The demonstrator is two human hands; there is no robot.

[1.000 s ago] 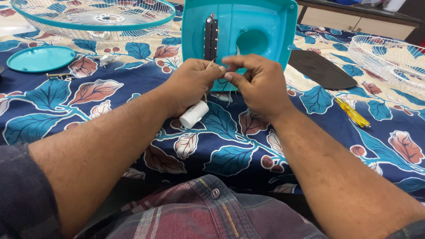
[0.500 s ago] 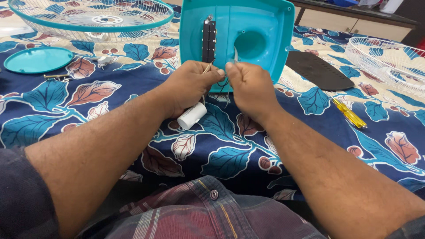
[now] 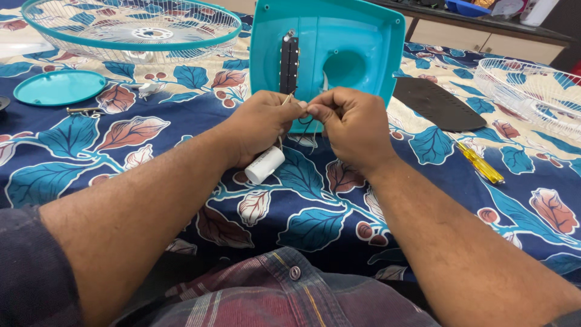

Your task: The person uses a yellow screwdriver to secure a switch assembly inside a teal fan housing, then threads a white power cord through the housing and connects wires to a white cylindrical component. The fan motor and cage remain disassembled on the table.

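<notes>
My left hand (image 3: 261,124) and my right hand (image 3: 352,124) meet fingertip to fingertip in front of a teal plastic fan housing (image 3: 369,42) that lies tilted on the table. Both pinch thin wires that run up toward the housing. A white cylindrical capacitor (image 3: 264,165) hangs just under my left hand, resting on the cloth. A black switch strip (image 3: 289,60) is fixed inside the housing, next to a round hole (image 3: 344,66).
A floral blue cloth (image 3: 151,130) covers the table. A wire fan grille with a teal rim (image 3: 130,27) lies at the back left, a teal round cap (image 3: 57,86) at the left, a black plate (image 3: 437,103) and a yellow screwdriver (image 3: 480,162) at the right, a white grille (image 3: 535,85) far right.
My right hand has shifted left and closer to my left hand, so the fingertips now meet on the wires. The capacitor stays under my left hand.
</notes>
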